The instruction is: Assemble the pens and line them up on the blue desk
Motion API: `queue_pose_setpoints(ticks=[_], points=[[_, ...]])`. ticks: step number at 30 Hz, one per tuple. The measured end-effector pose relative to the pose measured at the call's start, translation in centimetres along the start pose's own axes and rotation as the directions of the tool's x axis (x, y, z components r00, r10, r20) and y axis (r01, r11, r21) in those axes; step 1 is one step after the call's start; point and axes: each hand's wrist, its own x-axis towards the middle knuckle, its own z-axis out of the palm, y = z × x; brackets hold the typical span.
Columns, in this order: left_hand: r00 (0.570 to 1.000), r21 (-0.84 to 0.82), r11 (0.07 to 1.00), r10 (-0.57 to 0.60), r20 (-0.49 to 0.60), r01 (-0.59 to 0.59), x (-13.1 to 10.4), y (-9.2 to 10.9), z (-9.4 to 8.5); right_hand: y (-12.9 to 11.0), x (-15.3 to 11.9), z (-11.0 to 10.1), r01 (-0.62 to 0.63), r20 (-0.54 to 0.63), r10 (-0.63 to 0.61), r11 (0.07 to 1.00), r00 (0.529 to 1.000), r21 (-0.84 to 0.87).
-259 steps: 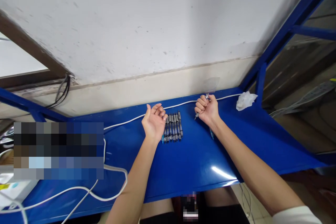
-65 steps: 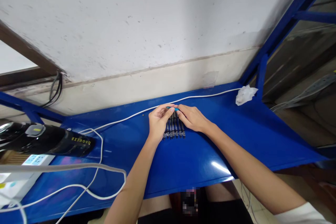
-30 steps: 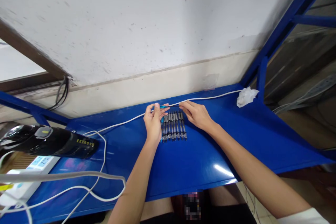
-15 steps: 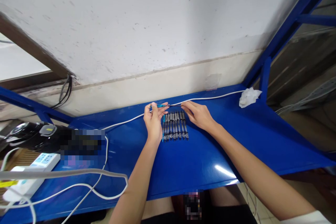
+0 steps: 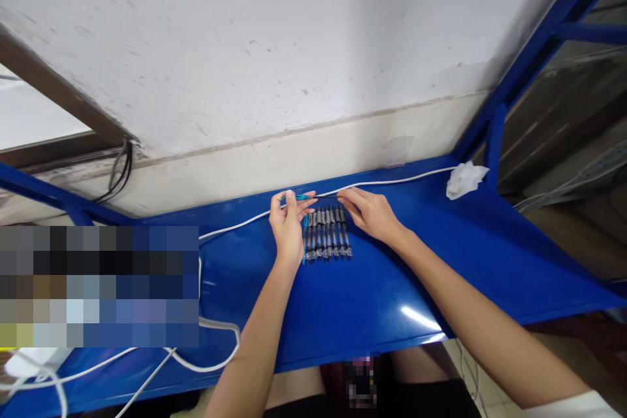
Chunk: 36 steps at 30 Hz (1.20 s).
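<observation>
My left hand (image 5: pixel 288 225) pinches a blue pen barrel (image 5: pixel 302 197) above the blue table. A thin dark rod (image 5: pixel 324 196) runs from the barrel's right end to my right hand (image 5: pixel 369 212), whose fingertips are closed on its far end. Just below the hands, a row of pens (image 5: pixel 327 235) lies side by side on the table, several with grey grips and clear barrels. One blue pen (image 5: pixel 305 238) is at the row's left end, partly behind my left hand.
The blue table (image 5: pixel 353 320) stands against a pale wall. A white cable (image 5: pixel 392 181) runs along its back edge to a crumpled white tissue (image 5: pixel 466 180) at the right. More white cables loop at the left, near a blurred-out area. Blue frame bars rise on both sides.
My left hand has shifted very slightly right with the blue barrel. My right hand looks almost unmoved. The blurred-out area at the left now covers more.
</observation>
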Motion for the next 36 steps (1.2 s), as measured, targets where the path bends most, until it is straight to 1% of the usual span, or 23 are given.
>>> queue_pose_setpoints(ticks=[5, 8, 11, 14, 17, 21, 25, 27, 32, 36], points=[[0.994, 0.032, 0.999, -0.033, 0.104, 0.03, -0.5, -0.5, 0.4, -0.3, 0.0, 0.1, 0.019, 0.028, -0.02, 0.999, 0.999, 0.025], [0.988, 0.044, 0.999, -0.036, 0.152, 0.03, -0.8, -0.9, 0.7, -0.5, 0.0, 0.5, 0.001, 0.047, -0.007, 0.993, 0.999, 0.122], [0.985, 0.081, 0.997, -0.024, 0.17, 0.011, -1.0, -1.0, 0.8, -0.5, -0.1, 1.0, -0.032, 0.048, 0.022, 0.974, 0.999, 0.226], [0.981, 0.125, 0.992, -0.007, 0.196, -0.018, -1.1, -0.8, 0.8, -0.5, -0.2, 1.2, -0.047, 0.054, 0.034, 0.963, 0.998, 0.264], [0.976, 0.142, 0.99, -0.013, 0.217, -0.018, -1.2, -0.6, 0.8, -0.6, -0.2, 1.1, -0.027, 0.048, 0.015, 0.965, 0.999, 0.26], [0.979, 0.138, 0.99, -0.024, 0.204, -0.005, -1.2, -0.4, 0.8, -0.7, -0.1, 0.8, 0.034, 0.007, -0.036, 0.979, 0.999, 0.201], [0.98, 0.14, 0.99, -0.024, 0.196, -0.004, -1.0, -0.4, 0.6, -0.9, 0.1, 0.4, 0.07, -0.003, -0.071, 0.988, 0.997, 0.141], [0.979, 0.138, 0.99, -0.02, 0.205, -0.009, -0.9, -0.3, 0.6, -1.0, 0.1, 0.4, 0.071, -0.002, -0.071, 0.986, 0.997, 0.15], [0.966, 0.09, 0.996, -0.013, 0.26, -0.011, -1.0, -0.3, 0.5, -0.8, 0.0, 0.4, 0.014, -0.008, -0.013, 0.981, 1.0, 0.195], [0.96, 0.055, 0.998, 0.005, 0.28, -0.022, -1.0, -0.4, 0.5, -0.9, 0.0, 0.2, 0.041, 0.036, -0.046, 0.989, 0.998, 0.14]])
